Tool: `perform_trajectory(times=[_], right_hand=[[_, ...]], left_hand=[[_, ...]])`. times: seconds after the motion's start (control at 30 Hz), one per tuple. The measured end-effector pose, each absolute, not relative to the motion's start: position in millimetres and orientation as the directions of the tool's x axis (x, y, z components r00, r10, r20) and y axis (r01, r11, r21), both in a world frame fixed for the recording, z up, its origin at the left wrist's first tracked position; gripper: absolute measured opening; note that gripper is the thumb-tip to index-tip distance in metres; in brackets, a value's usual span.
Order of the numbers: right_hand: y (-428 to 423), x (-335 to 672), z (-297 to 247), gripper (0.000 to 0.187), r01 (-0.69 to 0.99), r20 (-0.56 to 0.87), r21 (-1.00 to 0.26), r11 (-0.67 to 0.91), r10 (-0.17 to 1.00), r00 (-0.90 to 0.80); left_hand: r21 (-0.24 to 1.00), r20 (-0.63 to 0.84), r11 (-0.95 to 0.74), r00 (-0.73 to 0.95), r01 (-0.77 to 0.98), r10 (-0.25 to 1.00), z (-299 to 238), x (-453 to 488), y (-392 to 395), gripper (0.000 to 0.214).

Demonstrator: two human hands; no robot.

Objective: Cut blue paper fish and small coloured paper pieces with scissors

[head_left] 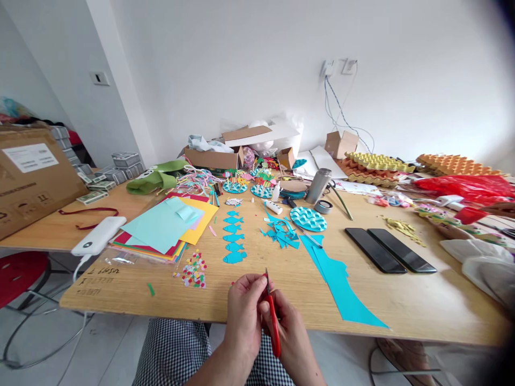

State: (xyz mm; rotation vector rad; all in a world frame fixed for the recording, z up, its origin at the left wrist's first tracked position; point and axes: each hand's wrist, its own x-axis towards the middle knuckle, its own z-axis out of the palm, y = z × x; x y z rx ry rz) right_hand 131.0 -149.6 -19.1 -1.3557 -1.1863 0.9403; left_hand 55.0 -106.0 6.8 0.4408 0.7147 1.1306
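Observation:
At the table's front edge, my right hand [286, 316] is wrapped round a pair of scissors [274, 335] with red handles, the dark blades pointing up and away from me. Close against it, my left hand [246, 305] is closed in a pinch beside the blade tips; whatever sits in those fingertips is too small to make out. Just beyond lies a column of several blue paper fish [234, 237]. A pile of blue paper scraps [284, 233] and a large cut blue sheet [341, 281] are to the right. Small colourful paper dots [193, 269] lie to the left.
Coloured paper sheets [151, 222] and a white power bank [98, 236] are at left. Two black phones [376, 250] lie at right. A wavy blue disc [308, 219], a metal flask [318, 185] and a tape roll [323, 207] stand mid-table. Egg trays [378, 162] are behind.

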Motion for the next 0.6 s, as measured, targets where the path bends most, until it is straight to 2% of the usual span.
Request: perform_trajectory(times=[0.6], right_hand=[[-147.9, 134.7, -22.1, 0.031, 0.072, 0.028, -0.997, 0.018, 0.989, 0.144]], left_hand=[[0.681, -0.270, 0.367, 0.249, -0.633, 0.930, 10.0, 52.1, -103.0, 0.021]])
